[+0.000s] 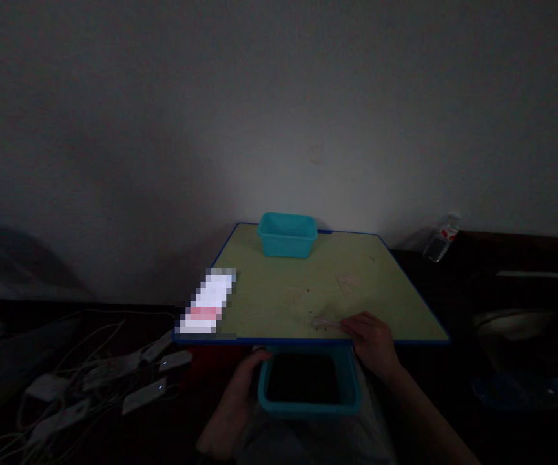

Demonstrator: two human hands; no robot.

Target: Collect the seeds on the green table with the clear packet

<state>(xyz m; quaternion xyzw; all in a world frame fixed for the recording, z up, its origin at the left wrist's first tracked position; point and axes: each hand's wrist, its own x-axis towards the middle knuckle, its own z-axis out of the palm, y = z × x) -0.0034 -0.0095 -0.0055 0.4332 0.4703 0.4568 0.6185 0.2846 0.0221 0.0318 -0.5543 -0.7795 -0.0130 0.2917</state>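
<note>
My left hand (pixel 244 381) grips the left side of a turquoise plastic bin (pixel 310 409), its thumb at the rim. That bin sits at my lap, just below the table's front edge, and its inside looks dark. My right hand (pixel 369 336) is closed over the front of the table top, pinching a small pale brush-like thing (pixel 326 322). Its far end touches the surface among a few dark specks; the dim light hides its exact kind. Faint pale marks or bits (pixel 347 283) lie on the surface beyond.
The yellowish table (pixel 395 284) has a blue rim. A second turquoise bin (pixel 287 245) stands at its back, and a bright, pixelated phone-like screen (pixel 208 302) lies at the left. White cables and adapters (pixel 109 371) are at lower left; a clear bottle (pixel 442 237) leans at right.
</note>
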